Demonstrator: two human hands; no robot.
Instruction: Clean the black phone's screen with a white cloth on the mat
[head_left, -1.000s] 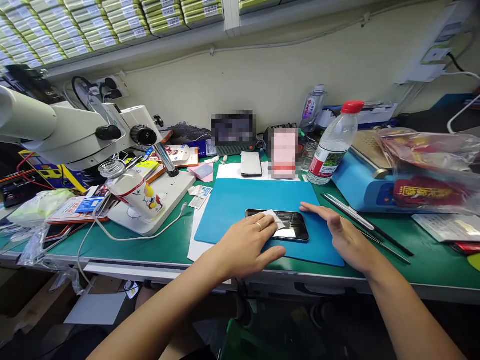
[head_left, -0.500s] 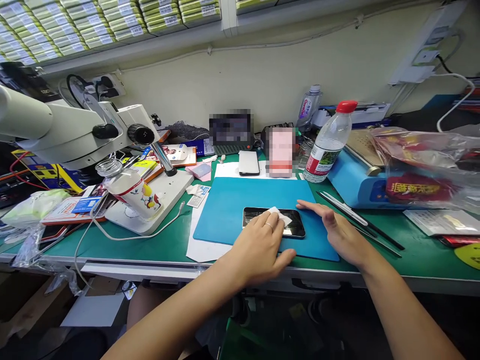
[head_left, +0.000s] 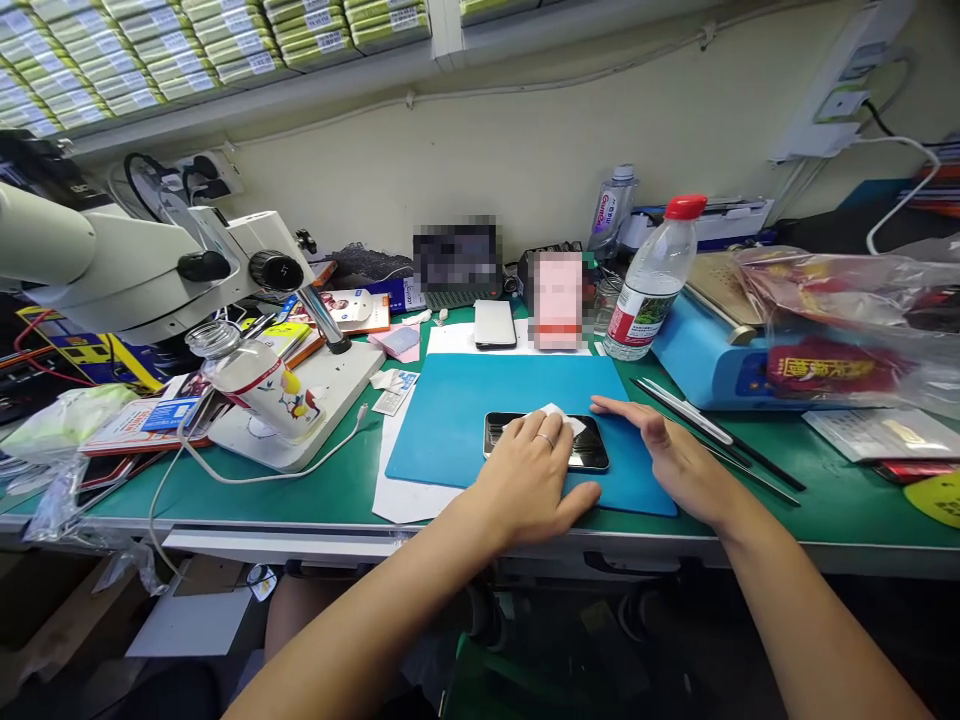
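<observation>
A smartphone (head_left: pixel 596 448) lies flat on the blue mat (head_left: pixel 442 400), its dark glossy screen facing up. My left hand (head_left: pixel 529 470), with a ring on one finger, presses a white wipe (head_left: pixel 568 420) down on the screen and covers much of the phone's middle. The wipe sticks out past the fingertips, and the rest of it is hidden under them. To the right of the phone, my right hand (head_left: pixel 671 450) rests on its edge at the mat's right side. Its fingers are stretched out and the thumb points up, with nothing held.
Tweezers and slim tools (head_left: pixel 712 430) lie right of the mat. Behind them stand a red-capped bottle (head_left: pixel 649 280) and a blue machine (head_left: pixel 690 360). A microscope (head_left: pixel 225 260), a glass jar (head_left: pixel 255 375) and a white cable (head_left: pixel 300 470) occupy the left. A second phone (head_left: pixel 495 325) lies behind the mat.
My left hand and the wipe have slid slightly to the right over the phone screen. My right hand stays beside the phone. The whole view has shifted a little.
</observation>
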